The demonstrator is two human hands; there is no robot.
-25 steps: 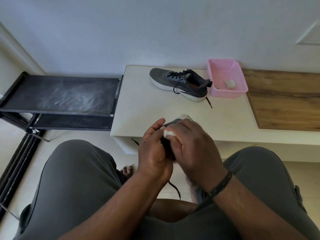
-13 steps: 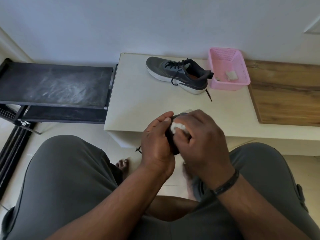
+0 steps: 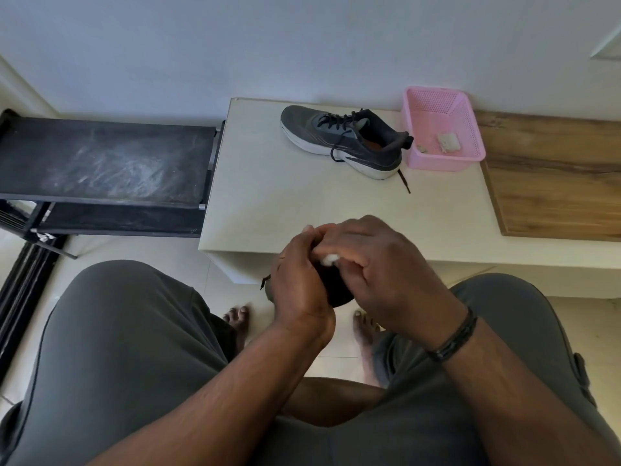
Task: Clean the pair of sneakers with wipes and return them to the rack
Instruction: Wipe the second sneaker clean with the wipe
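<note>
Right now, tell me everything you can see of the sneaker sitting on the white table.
The sneaker on the table is dark grey with a mesh-looking upper, a thick white sole, black laces and an orange-brown lining inside. It rests upright on its sole, toe pointing left, heel towards the pink basket, whose near corner it seems to touch. The laces are loose; one end trails across the white table. No hand touches it.

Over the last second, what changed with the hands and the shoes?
The right hand keeps rubbing the white wipe over the held sneaker, shifting slightly; the left hand still grips it. The other sneaker, pink basket and rack stayed put.
</note>
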